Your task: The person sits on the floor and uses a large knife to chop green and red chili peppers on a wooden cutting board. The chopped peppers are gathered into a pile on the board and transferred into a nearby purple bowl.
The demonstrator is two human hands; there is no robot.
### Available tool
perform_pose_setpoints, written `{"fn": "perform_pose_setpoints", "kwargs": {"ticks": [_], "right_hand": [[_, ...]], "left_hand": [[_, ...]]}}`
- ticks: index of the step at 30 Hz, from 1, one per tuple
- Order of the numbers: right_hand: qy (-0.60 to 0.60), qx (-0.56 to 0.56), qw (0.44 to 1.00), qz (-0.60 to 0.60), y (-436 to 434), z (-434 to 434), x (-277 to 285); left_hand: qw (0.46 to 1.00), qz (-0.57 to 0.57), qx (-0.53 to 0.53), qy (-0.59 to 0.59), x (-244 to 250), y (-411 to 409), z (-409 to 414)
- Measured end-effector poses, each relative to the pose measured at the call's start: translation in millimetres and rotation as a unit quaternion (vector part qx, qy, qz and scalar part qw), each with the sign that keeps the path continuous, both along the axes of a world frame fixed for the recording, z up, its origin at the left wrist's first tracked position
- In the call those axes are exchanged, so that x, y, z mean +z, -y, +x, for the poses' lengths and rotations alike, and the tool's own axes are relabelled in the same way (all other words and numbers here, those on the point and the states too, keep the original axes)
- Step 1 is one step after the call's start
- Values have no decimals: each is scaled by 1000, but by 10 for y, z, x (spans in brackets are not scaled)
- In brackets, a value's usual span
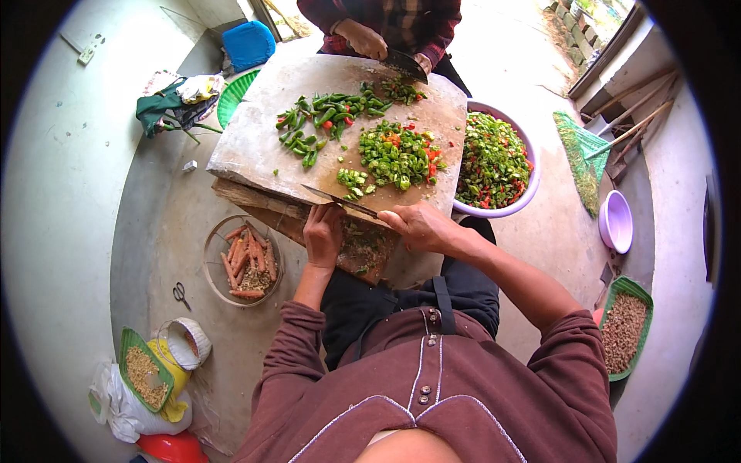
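Note:
My right hand (421, 224) is closed around the handle of a kitchen knife (340, 201), whose blade points left along the near edge of a stone slab (255, 139). My left hand (324, 231) is bent at that edge, just below the blade; whether it holds anything is hidden. Small green pepper slices (354, 178) lie just beyond the blade. Past them is a heap of chopped green and red peppers (396, 156), and farther left are whole green peppers (330, 107). Across the slab, a co-worker's hands (367, 40) hold a dark cleaver (405, 65) by more chopped peppers (401, 91).
A purple basin (534, 185) full of chopped peppers stands against the slab's right side. On the floor at left are a round basket (209, 266) of corncobs and a pair of scissors (180, 294). A green tray (649, 324) stands at right, near a small purple basin (616, 223).

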State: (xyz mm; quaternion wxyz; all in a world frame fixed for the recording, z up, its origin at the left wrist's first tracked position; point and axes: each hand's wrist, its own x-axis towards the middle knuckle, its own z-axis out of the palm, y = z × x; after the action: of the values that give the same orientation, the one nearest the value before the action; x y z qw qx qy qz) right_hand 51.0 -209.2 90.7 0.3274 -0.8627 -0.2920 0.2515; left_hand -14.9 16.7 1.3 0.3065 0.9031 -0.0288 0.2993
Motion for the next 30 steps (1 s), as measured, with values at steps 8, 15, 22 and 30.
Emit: {"fn": "perform_pose_setpoints", "kwargs": {"ticks": [8, 15, 22, 30], "right_hand": [[20, -22, 999, -11, -181, 10, -31], [-24, -124, 989, 77, 30, 29, -156], [-103, -52, 993, 13, 37, -42, -67], [-219, -176, 958, 65, 50, 229, -199]], "left_hand": [[999, 30, 16, 13, -58, -43, 59], [984, -166, 66, -1, 72, 98, 178], [969, -181, 170, -7, 42, -366, 249], [988, -37, 146, -41, -29, -748, 768]]}}
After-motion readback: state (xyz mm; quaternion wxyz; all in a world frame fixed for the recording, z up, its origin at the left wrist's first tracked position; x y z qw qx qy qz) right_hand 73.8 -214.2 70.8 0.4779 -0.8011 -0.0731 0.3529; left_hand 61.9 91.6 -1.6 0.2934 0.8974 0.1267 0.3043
